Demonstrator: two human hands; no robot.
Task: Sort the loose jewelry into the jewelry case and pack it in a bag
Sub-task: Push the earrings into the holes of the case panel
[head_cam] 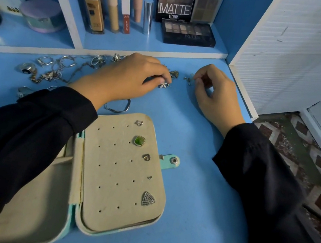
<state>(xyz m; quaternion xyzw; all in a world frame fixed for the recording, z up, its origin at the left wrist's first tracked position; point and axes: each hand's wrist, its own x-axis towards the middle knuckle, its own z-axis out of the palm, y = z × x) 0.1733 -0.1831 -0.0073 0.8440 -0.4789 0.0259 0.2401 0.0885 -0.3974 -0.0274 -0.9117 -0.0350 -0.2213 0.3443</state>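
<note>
While the case (108,155) lies open at 6 o'clock with five studs (139,140) along its pad's 3 o'clock edge, loose jewelry (54,66) heaps at 10 o'clock. Left hand (129,76) pinches a star earring (163,85) at 12; right hand (216,94) curls over small bits (189,79) at 1, grip unclear.

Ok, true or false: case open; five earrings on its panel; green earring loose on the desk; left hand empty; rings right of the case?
1. The jewelry case lies open: true.
2. Five earrings are on its panel: true.
3. The green earring is loose on the desk: false, it sits on the panel.
4. The left hand is empty: false, its fingers pinch a star-shaped earring.
5. The rings are right of the case: false, they lie beyond it to the left.
</note>
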